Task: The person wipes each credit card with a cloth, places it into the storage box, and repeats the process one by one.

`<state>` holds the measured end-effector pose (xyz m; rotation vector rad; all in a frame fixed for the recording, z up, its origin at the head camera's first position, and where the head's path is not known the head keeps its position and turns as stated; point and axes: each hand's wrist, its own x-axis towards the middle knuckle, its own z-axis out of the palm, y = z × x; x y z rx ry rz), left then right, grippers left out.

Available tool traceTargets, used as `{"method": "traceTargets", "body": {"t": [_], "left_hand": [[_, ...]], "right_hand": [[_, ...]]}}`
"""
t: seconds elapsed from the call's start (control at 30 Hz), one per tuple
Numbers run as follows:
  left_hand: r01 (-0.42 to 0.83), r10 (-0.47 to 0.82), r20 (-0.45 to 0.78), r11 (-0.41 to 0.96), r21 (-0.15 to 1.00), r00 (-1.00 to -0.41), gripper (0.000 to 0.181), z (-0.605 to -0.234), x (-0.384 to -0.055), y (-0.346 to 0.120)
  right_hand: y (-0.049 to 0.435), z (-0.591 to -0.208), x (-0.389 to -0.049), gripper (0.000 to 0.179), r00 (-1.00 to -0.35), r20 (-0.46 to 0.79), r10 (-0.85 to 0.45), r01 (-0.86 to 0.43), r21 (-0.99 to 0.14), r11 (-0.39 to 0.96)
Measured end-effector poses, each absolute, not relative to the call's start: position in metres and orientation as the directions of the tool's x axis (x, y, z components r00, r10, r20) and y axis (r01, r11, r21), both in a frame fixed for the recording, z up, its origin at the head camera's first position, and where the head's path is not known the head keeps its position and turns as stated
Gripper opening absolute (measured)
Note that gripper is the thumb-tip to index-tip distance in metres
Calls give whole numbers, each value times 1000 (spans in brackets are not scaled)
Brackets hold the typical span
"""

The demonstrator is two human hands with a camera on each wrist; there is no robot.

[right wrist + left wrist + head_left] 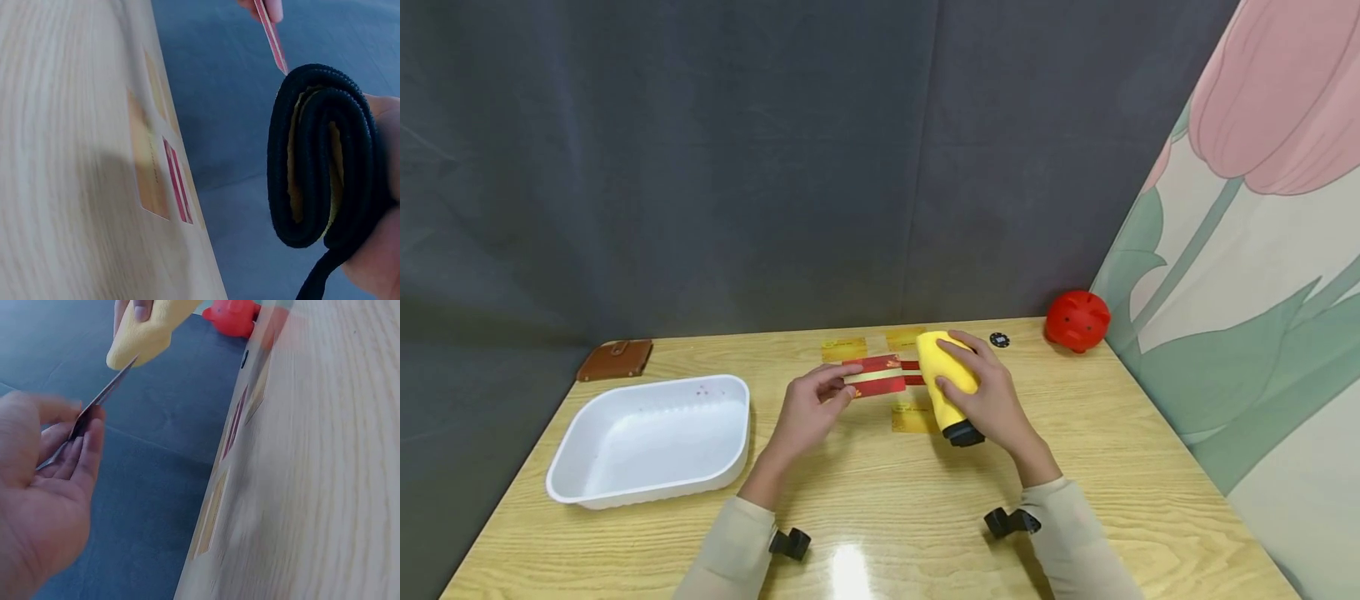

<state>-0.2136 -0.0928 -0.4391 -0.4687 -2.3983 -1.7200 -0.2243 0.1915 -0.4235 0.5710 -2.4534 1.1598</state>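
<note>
My left hand (811,406) pinches a red card with a pale gold band (874,377) between thumb and fingers, above the table. Edge-on in the left wrist view, the card (111,386) has its far end right at the yellow cloth. That folded yellow cloth with a black edge (942,379) is gripped by my right hand (990,398). Its black border (284,156) shows several folded layers in the right wrist view, with a loose strip hanging below. Under the hands, gold cards (914,418) and another red card (912,372), partly hidden, lie on the table.
A white plastic basin (658,487) stands on the left of the wooden table (910,517), and a brown wallet (616,360) lies behind it. A red piggy bank (1077,321) sits at the back right, near a black poker chip (999,340). A dark curtain (760,167) hangs behind.
</note>
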Motion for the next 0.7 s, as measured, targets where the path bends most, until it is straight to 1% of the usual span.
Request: {"method": "traceTargets", "body": {"t": [0.13, 0.2, 0.33, 0.43, 0.53, 0.7], "left_hand": [[333, 221, 281, 250, 909, -934, 44, -437, -214, -95], [322, 247, 261, 250, 913, -933, 51, -436, -213, -96], [314, 276, 241, 260, 913, -930, 56, -435, -213, -97], [317, 251, 252, 268, 910, -935, 50, -435, -213, -97], [316, 191, 272, 262, 912, -943, 41, -435, -213, -97], [311, 110, 295, 183, 933, -949, 29, -435, -213, -95]], "right_hand": [[196, -422, -225, 53, -842, 504, -192, -513, -637, 576], [197, -422, -225, 53, -839, 510, -191, -517, -634, 575], [199, -422, -225, 53, -834, 517, -191, -521, -628, 578], [199, -422, -226, 53, -832, 520, -191, -523, -625, 579], [199, -421, -225, 53, -833, 519, -190, -522, -626, 579], [199, -419, -224, 53, -834, 519, -188, -522, -630, 576]]}}
